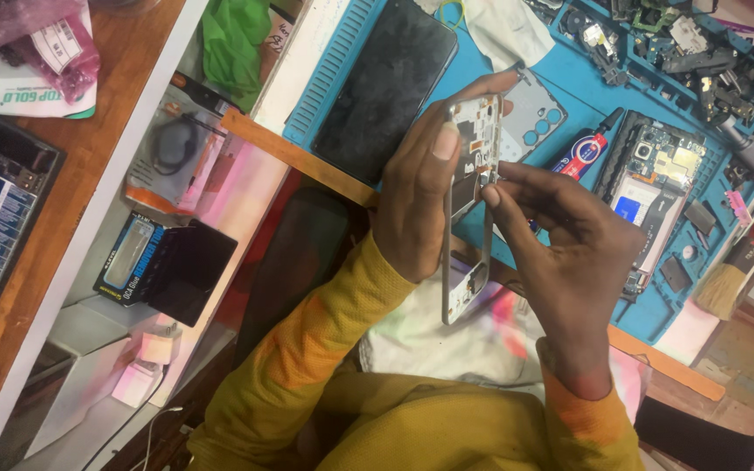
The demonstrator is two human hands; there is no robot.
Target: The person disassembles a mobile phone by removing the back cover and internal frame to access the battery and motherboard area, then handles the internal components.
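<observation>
Where the right hand (569,262) pinches against the upper edge of the phone frame (473,209), whatever sits between its thumb and forefinger is too small to make out; the fingers are drawn narrow, tips pressed close together at the frame's side. The left hand (425,187) is wrapped around the frame from the other side, thumb laid across its face, holding it upright and edge-on above the lap; its palm hides much of the frame's far side, and the frame's inner parts show only as pale patches and a dark block.

Behind the hands lies a blue work mat (586,113), partly covered by them; on it a dark phone screen (386,87) lies flat to the left, a grey perforated plate (534,113) is half hidden behind the left fingertips, and a small red and blue tube (582,153) lies just beside an opened phone body (656,187) with its board exposed. Loose small parts (700,61) crowd the mat's far corner, too jumbled to tell apart; a brush (730,279) is near the mat's right edge. Yellow sleeves (325,358) fill the bottom; a white cloth (447,340) lies in the lap beneath the frame. At the left, a shelf (98,227) holds packaged items, blurred.
</observation>
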